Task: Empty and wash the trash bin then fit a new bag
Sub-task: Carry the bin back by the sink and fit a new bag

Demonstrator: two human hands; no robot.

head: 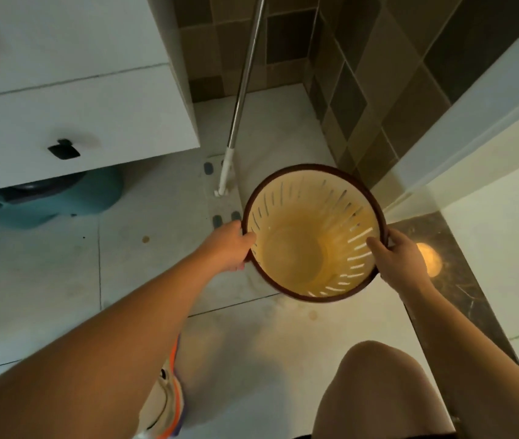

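Both hands grip the rim of a round cream plastic trash bin with slotted walls and a dark brown rim band. Left hand on the rim's left side, thumb hooked over the edge into the mouth, fingers curled under outside. Right hand on the opposite side, thumb likewise inside, fingers wrapped outside. Bin held between the hands, out ahead of the body; whether its base touches the floor cannot be told. Mouth opens up toward the camera; long axis runs nearly vertical, base tipped slightly toward the person. Interior looks bare, no bag in it.

Beyond the left hand: flat mop with a metal pole leaning up toward the brown tiled wall. Further left: white cabinet with a black handle, teal object beneath it. Right of the right hand: dark marble threshold strip. Pale floor tiles below.
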